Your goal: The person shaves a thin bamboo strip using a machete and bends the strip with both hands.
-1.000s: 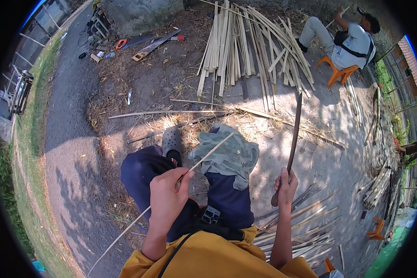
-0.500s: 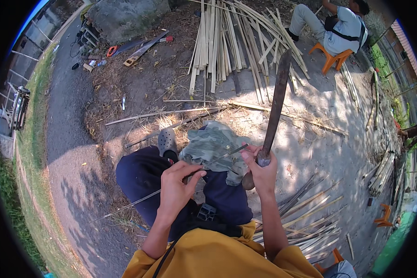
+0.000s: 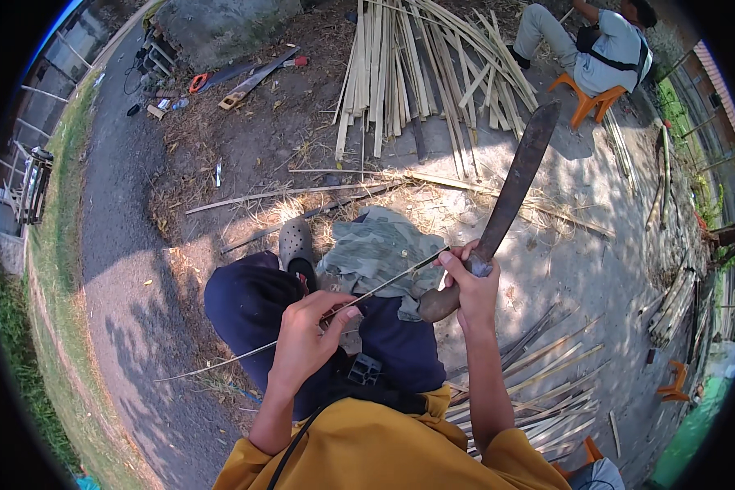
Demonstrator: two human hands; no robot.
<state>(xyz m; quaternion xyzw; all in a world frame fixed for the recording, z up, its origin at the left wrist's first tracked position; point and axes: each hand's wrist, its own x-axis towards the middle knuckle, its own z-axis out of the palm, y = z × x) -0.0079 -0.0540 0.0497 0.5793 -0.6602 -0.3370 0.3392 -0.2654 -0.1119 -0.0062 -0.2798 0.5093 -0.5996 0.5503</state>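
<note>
My left hand (image 3: 305, 333) is closed around a thin bamboo strip (image 3: 390, 282), pinching it between thumb and fingers above my lap. The strip's tail runs down to the left, past my knee. My right hand (image 3: 475, 292) grips a machete (image 3: 521, 175) near the base of its dark blade, which points up and to the right. The rounded wooden handle shows below the fingers. At the fingertips of the same hand lies the strip's upper end. Beneath the strip, a camouflage cloth (image 3: 380, 245) is draped over my leg, beside a grey clog (image 3: 295, 240) on my foot.
A heap of split bamboo slats (image 3: 392, 73) lies ahead, with more strips (image 3: 539, 400) at the lower right. Handsaws (image 3: 257, 80) rest at the far left. Another person (image 3: 600, 57) sits on an orange stool (image 3: 586, 102) at the far right.
The machete has tilted further to the right and its handle has swung up. The bamboo strip's upper end has shifted slightly up and right. My left hand has moved slightly down and left.
</note>
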